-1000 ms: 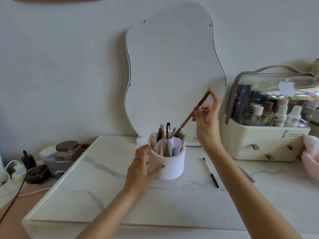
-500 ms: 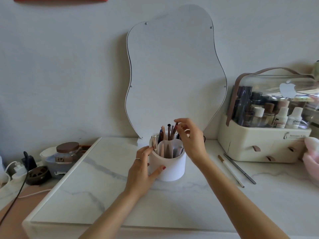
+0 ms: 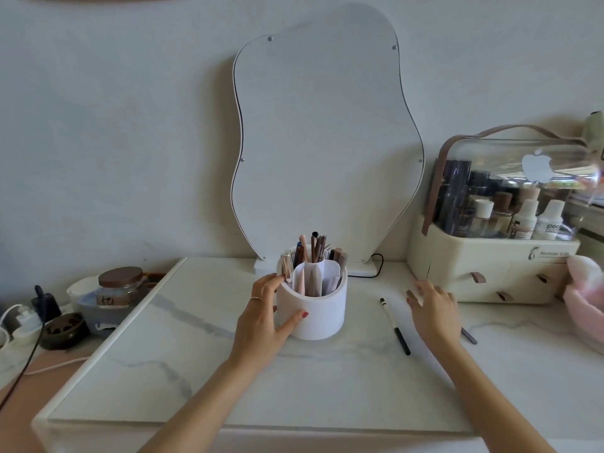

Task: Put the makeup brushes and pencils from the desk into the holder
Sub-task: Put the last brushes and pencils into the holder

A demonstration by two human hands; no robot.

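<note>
A white round holder (image 3: 318,312) stands mid-desk with several brushes and pencils (image 3: 313,251) upright in it. My left hand (image 3: 266,317) wraps around the holder's left side. A thin white pencil with black ends (image 3: 394,325) lies on the marble to the right of the holder. My right hand (image 3: 433,310) hovers flat over the desk just right of that pencil, fingers spread, holding nothing. The tip of a grey pencil (image 3: 469,336) pokes out from under my right hand; the rest is hidden.
A wavy mirror (image 3: 323,135) leans on the wall behind the holder. A cream cosmetics organiser (image 3: 490,269) with bottles stands at the right, a pink object (image 3: 585,289) beside it. Jars, a dark dish and cables (image 3: 108,292) crowd the left, off the marble slab.
My right hand dropped a brown pencil into the holder, let go, and moved right and down to the pencils lying on the desk. My left hand stayed on the holder.
</note>
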